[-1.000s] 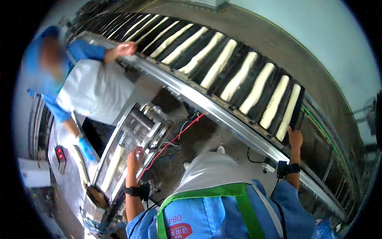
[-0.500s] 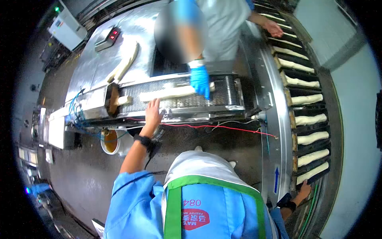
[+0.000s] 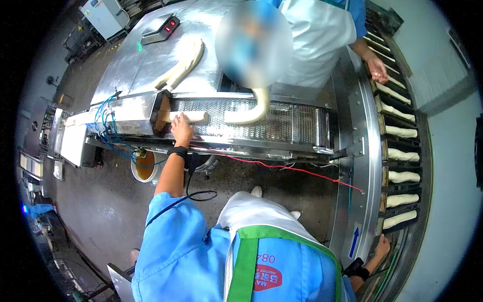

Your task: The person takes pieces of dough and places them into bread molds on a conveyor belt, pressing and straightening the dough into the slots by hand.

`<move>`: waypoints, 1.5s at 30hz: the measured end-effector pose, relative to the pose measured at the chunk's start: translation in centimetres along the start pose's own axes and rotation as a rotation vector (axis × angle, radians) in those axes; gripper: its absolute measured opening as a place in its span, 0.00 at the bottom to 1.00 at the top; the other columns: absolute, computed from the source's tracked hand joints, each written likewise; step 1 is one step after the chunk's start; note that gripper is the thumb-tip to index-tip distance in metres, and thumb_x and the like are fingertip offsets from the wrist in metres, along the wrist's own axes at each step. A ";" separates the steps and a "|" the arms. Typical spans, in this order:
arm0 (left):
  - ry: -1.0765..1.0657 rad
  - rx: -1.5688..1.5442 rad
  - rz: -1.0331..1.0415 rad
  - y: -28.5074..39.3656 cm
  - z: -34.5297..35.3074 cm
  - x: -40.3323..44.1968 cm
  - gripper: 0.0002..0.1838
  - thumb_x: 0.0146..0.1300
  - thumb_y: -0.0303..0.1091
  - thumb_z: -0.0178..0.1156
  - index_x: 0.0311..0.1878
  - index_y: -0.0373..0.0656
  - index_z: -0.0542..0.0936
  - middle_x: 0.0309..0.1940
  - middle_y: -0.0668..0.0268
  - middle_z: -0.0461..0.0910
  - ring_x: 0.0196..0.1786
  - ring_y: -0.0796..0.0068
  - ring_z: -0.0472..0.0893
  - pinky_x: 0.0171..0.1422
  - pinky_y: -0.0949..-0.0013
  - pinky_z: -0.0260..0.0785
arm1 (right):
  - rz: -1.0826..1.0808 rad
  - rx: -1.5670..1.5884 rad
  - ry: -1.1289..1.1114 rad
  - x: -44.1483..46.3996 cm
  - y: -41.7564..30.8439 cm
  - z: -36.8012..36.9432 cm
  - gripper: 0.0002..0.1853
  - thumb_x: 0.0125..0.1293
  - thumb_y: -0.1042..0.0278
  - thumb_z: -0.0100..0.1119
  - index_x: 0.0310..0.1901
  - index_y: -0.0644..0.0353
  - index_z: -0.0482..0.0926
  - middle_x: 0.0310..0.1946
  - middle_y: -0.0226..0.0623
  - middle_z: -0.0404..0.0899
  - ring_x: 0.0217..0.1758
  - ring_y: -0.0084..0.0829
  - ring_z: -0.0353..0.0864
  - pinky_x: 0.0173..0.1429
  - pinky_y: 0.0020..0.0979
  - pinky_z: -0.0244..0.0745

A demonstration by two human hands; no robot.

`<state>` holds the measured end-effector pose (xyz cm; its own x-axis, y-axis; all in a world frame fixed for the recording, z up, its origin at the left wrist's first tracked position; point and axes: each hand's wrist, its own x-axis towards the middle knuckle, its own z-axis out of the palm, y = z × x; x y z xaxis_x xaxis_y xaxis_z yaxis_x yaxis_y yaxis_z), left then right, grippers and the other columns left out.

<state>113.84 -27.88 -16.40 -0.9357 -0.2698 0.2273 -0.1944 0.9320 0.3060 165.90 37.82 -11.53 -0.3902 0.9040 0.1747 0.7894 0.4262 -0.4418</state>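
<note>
My left hand (image 3: 182,131) is over the near side of the belt. Its fingers are stretched out and touch a short dough strip (image 3: 198,117) by the machine outlet (image 3: 162,114). Further right along the belt (image 3: 297,123), a longer dough strip (image 3: 246,117) bends upward. Its upper end goes behind a blurred patch in front of a co-worker. At the lower right, my right hand (image 3: 383,246) is just below the nearest dark tray (image 3: 408,225), which holds a dough strip (image 3: 400,219). Its fingers are curled; whether anything is in them is hidden.
A folded dough length (image 3: 183,65) lies on the steel table (image 3: 128,65) near a digital scale (image 3: 161,29). Several dough-filled trays line the right side. Across the belt, a co-worker's bare hand (image 3: 377,69) hangs near them. A bucket (image 3: 146,166) stands below a red cable (image 3: 276,165).
My left hand has shifted to the short strip, which now extends further from the outlet. The co-worker has raised one end of the longer strip off the belt. My right hand sits slightly below the tray.
</note>
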 end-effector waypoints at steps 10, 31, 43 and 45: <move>0.061 0.075 0.504 -3.8 2.4 5.0 0.09 0.44 0.27 0.50 0.31 0.36 0.68 0.32 0.51 0.69 0.41 0.53 0.68 0.46 0.57 0.60 | -0.109 0.137 -0.058 0.3 -5.9 -0.2 0.16 0.55 0.60 0.49 0.26 0.69 0.71 0.22 0.50 0.69 0.27 0.47 0.69 0.33 0.38 0.61; -0.686 0.360 0.426 2.2 -3.0 7.4 0.31 0.51 0.57 0.47 0.53 0.47 0.64 0.49 0.53 0.67 0.54 0.63 0.65 0.61 0.62 0.48 | 0.202 -0.064 -0.110 -11.6 -4.1 -2.3 0.16 0.50 0.55 0.50 0.25 0.63 0.72 0.24 0.47 0.73 0.31 0.46 0.72 0.34 0.41 0.65; -0.816 -0.191 0.476 9.3 -5.1 -1.6 0.30 0.52 0.55 0.48 0.53 0.45 0.63 0.49 0.54 0.67 0.54 0.63 0.65 0.60 0.62 0.50 | 0.243 -0.054 -0.236 -10.9 -1.5 -5.2 0.16 0.53 0.53 0.50 0.32 0.59 0.75 0.29 0.43 0.75 0.36 0.43 0.73 0.39 0.38 0.67; -0.837 -0.305 0.481 11.5 -6.7 -3.7 0.30 0.52 0.54 0.48 0.53 0.44 0.63 0.49 0.54 0.67 0.53 0.63 0.65 0.60 0.63 0.50 | 0.218 -0.079 -0.211 -10.7 -1.5 -5.9 0.16 0.53 0.53 0.49 0.32 0.59 0.75 0.29 0.43 0.75 0.37 0.43 0.73 0.39 0.38 0.67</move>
<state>117.07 -17.81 -7.53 -0.8233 0.4837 -0.2970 0.2315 0.7639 0.6023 171.68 27.67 -7.56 -0.2907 0.9508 -0.1071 0.8965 0.2316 -0.3777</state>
